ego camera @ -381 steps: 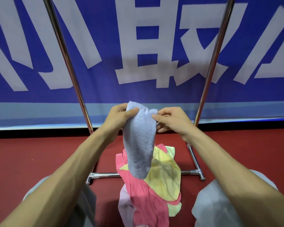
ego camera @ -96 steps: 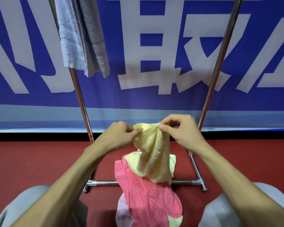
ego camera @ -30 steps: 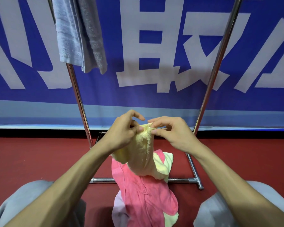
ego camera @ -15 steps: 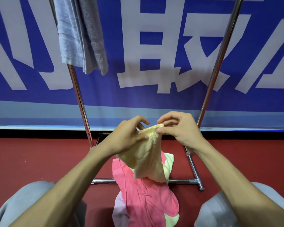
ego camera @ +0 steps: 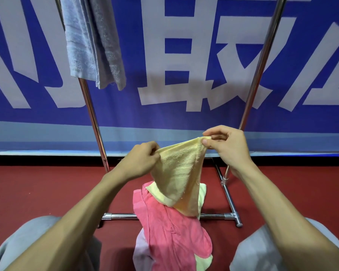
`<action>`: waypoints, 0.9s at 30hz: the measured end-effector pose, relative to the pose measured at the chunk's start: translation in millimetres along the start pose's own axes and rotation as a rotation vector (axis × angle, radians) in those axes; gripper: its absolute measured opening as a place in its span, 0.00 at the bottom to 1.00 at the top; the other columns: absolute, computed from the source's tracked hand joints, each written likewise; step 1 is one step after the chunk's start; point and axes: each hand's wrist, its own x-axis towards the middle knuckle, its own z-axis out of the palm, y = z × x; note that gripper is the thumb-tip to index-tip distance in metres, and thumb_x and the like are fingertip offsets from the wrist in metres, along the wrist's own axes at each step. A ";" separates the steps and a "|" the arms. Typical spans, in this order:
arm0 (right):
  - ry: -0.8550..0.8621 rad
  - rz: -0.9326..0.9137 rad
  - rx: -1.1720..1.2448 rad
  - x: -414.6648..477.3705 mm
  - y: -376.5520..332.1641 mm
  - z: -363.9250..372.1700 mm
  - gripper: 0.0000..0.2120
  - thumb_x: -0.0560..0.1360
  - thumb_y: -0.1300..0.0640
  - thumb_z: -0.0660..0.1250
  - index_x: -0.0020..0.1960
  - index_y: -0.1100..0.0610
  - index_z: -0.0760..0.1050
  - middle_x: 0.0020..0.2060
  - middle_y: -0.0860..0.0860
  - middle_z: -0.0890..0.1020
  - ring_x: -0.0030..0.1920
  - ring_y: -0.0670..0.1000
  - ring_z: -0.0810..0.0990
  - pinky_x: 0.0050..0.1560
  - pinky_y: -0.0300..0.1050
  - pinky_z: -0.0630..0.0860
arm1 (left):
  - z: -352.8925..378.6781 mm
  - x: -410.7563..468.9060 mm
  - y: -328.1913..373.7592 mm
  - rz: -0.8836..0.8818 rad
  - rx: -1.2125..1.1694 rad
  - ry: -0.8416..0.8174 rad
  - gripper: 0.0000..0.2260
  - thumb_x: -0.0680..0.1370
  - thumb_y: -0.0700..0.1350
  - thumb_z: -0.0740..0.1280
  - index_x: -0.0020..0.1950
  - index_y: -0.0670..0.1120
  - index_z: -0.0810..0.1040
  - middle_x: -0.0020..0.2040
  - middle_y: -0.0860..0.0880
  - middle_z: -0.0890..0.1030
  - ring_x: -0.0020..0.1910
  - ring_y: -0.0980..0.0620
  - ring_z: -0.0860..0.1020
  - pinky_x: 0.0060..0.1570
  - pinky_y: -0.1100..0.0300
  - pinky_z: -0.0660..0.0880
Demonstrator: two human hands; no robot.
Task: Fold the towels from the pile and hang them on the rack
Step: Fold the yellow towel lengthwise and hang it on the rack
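Observation:
A yellow towel [ego camera: 177,173] hangs in the air between my hands, its top edge stretched taut. My left hand [ego camera: 139,161] pinches the towel's left corner. My right hand [ego camera: 226,147] pinches the right corner, a little higher. Below it the pile lies on the red floor: a pink towel [ego camera: 168,231] on top, with pale yellow [ego camera: 203,194] and lilac [ego camera: 140,249] cloth showing under it. A grey-blue towel [ego camera: 92,40] hangs folded at the upper left of the metal rack [ego camera: 93,118].
The rack's right upright [ego camera: 259,61] and its base bar [ego camera: 231,216] frame the pile. A blue banner with white characters [ego camera: 184,55] covers the wall behind. My knees in grey trousers [ego camera: 24,245] sit at both lower corners.
My hands have moved apart along the yellow towel's top edge, the right one going right and up. The bunched towel has opened into a stretched, wider shape.

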 end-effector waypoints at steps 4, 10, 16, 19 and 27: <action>0.068 0.011 0.038 3.6 2.2 -2.2 0.09 0.68 0.68 0.74 0.41 0.56 0.82 0.36 0.53 0.82 0.41 0.50 0.82 0.48 0.50 0.82 | 3.9 -2.7 5.7 -0.045 -0.252 -0.028 0.08 0.81 0.43 0.53 0.51 0.45 0.71 0.41 0.52 0.74 0.39 0.54 0.71 0.39 0.58 0.67; 0.119 0.099 0.028 6.6 11.7 -1.6 0.08 0.69 0.68 0.72 0.42 0.57 0.81 0.36 0.54 0.82 0.41 0.53 0.83 0.50 0.54 0.82 | 1.9 -2.8 6.7 0.032 -0.203 0.035 0.14 0.72 0.52 0.73 0.48 0.46 0.73 0.40 0.52 0.78 0.38 0.55 0.73 0.36 0.65 0.67; 0.168 0.027 -0.197 9.0 12.4 -3.3 0.09 0.69 0.64 0.74 0.40 0.50 0.81 0.37 0.49 0.83 0.40 0.48 0.83 0.49 0.49 0.82 | -12.0 -4.9 6.0 -0.029 -0.200 0.323 0.12 0.64 0.48 0.80 0.35 0.45 0.79 0.28 0.53 0.79 0.25 0.59 0.76 0.25 0.69 0.71; 0.158 -0.039 -0.306 8.5 11.1 -2.0 0.09 0.69 0.63 0.73 0.41 0.49 0.81 0.37 0.46 0.83 0.39 0.44 0.82 0.47 0.41 0.80 | -18.6 -5.4 5.1 -0.040 -0.209 0.333 0.08 0.65 0.46 0.79 0.36 0.45 0.82 0.28 0.54 0.79 0.24 0.62 0.76 0.24 0.72 0.70; 0.129 -0.040 -0.435 6.7 10.3 1.8 0.09 0.70 0.59 0.74 0.49 0.52 0.84 0.37 0.45 0.83 0.40 0.42 0.80 0.49 0.34 0.73 | -21.9 -1.9 -4.2 -0.057 -0.139 0.290 0.06 0.72 0.47 0.74 0.42 0.46 0.81 0.38 0.52 0.82 0.39 0.54 0.78 0.32 0.68 0.69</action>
